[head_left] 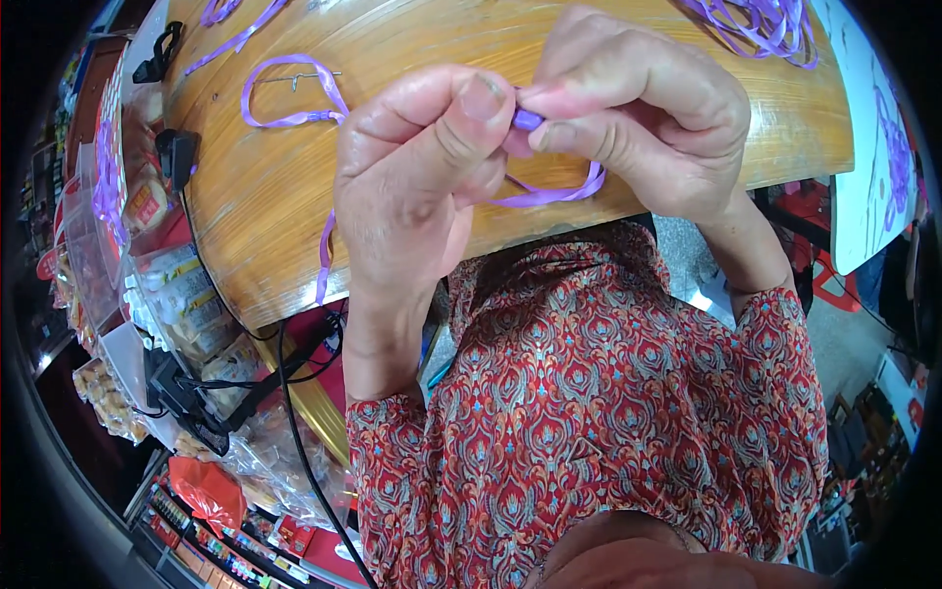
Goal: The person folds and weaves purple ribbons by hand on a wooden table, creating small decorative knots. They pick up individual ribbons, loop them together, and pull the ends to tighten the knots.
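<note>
Above the near part of the table, my two hands meet, both closed in a pinch. Between their fingertips shows a small, shiny purple piece of ribbon (528,120), folded or bunched up. My left hand (417,172) presses its thumb against the fingers on one side of it. My right hand (653,113) grips the other side between thumb and forefinger. Part of the piece is hidden by the fingers. A purple strand (559,196) curves out below the hands over the table edge. Left of my left hand lies a looped purple ribbon (250,96), with a thin metal pin (294,79) inside the loop.
Purple ribbons (760,29) lie heaped at the far right of the wooden table (231,211). A black plug adapter (178,157) with a cord sits at its left edge. Packaged goods (182,294) fill the left side. A white board (863,177) stands right.
</note>
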The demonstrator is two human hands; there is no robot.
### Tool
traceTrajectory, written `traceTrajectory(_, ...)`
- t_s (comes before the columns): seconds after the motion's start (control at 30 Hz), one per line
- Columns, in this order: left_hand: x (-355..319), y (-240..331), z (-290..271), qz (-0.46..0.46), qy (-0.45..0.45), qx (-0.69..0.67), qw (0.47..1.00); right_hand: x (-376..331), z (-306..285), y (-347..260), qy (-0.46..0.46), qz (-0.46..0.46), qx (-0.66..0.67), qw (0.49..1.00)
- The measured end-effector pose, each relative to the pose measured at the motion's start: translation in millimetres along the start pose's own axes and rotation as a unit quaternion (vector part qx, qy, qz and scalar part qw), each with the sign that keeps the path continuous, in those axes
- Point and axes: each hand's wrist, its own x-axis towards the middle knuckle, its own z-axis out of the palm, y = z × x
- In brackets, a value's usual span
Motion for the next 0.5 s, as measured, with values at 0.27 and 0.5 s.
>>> traceTrajectory(0.27,3.8,-5.1,-2.4,0.115,-0.018,0.097,0.988,1.3,2.6,-0.7,0.061,0.050,-0.010,0.997)
traceTrajectory(0.5,-0.4,-3.9,-3.9,0.200,-0.011,0.241,0.950,7.6,-2.9,-16.6,0.066,0.108,0.017,0.992)
